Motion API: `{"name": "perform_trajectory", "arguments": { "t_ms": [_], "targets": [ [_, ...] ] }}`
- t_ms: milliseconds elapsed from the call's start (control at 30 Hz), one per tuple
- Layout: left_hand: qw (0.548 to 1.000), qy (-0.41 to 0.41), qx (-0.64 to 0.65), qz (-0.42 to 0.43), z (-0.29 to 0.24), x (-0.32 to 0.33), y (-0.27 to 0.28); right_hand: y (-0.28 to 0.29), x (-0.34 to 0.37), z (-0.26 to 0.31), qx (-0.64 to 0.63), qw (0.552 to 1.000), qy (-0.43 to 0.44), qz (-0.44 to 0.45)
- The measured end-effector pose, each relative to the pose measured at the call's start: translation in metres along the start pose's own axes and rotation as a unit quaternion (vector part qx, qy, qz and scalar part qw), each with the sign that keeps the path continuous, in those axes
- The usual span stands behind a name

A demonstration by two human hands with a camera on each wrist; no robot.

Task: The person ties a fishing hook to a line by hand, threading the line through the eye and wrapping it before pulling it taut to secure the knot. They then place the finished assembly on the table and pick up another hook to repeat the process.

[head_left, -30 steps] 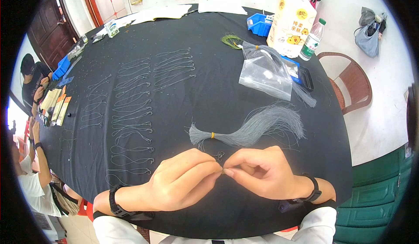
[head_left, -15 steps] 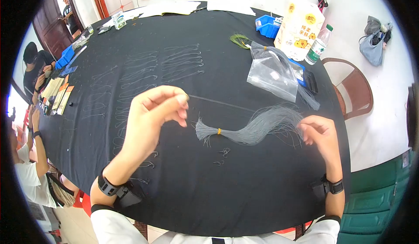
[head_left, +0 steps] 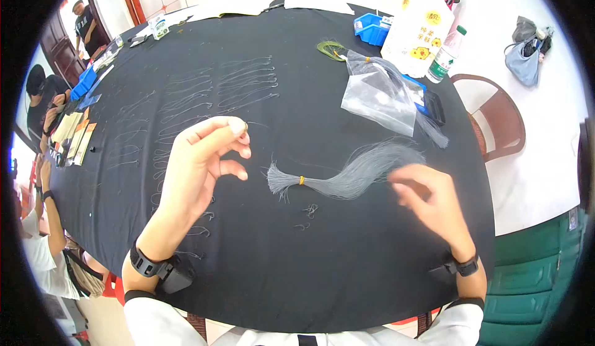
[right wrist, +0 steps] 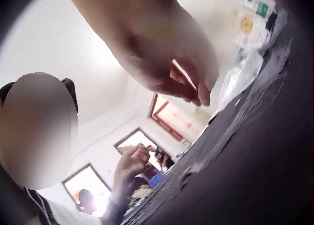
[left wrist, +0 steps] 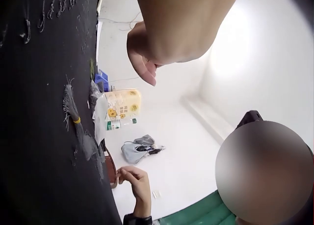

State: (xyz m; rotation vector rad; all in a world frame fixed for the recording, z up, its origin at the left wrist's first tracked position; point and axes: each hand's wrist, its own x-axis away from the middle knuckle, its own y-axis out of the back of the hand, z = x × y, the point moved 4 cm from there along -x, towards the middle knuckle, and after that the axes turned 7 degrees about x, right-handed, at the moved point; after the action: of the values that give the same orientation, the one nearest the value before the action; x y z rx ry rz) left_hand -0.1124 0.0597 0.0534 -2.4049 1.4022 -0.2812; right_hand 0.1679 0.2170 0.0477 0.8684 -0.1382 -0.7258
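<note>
Above the black-covered worktop [head_left: 347,271], a thin line [head_left: 259,124] is pinched between the thumb and forefinger of the left hand [head_left: 204,169], with the other fingers bent and spread apart. The right hand [head_left: 427,203] is held at the loose end of a bundle of grey strands [head_left: 359,172]; its thumb and fingertips are set narrowly, but because of blur it cannot be told whether a strand is gripped. The bundle is laid between the two hands and is bound near its trimmed end by a yellow band [head_left: 302,180]. Just below that end, a small cluster of dark hooks [head_left: 311,210] is seen, with a smaller dark piece [head_left: 302,226] placed near it. To the left, looped lines [head_left: 248,86] are laid out in columns, partly hidden by the left hand. Beyond the bundle, a clear plastic bag [head_left: 378,104] is placed with more grey strands on it, and a blue bin [head_left: 372,30], a printed paper pack [head_left: 416,36] and a bottle [head_left: 443,58] are stood near the far right edge.
</note>
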Motion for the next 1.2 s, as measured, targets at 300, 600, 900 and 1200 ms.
{"name": "perform_trajectory", "arguments": {
  "t_ms": [300, 600, 900, 1200],
  "targets": [
    [0.998, -0.046, 0.031, 0.032, -0.018, 0.014, -0.007, -0.063, -0.043, -0.012, 0.045, 0.997, 0.061, 0.021],
    [0.998, -0.059, 0.020, 0.018, -0.022, 0.007, 0.004, -0.040, -0.026, -0.034, 0.087, 0.995, 0.029, 0.029],
    [0.997, -0.077, 0.012, 0.006, -0.023, 0.006, 0.005, -0.042, -0.025, -0.033, 0.083, 0.995, 0.051, 0.025],
    [0.998, -0.064, 0.016, 0.016, -0.025, 0.009, 0.001, -0.046, -0.024, -0.026, 0.117, 0.991, 0.072, -0.006]
  ]
}}
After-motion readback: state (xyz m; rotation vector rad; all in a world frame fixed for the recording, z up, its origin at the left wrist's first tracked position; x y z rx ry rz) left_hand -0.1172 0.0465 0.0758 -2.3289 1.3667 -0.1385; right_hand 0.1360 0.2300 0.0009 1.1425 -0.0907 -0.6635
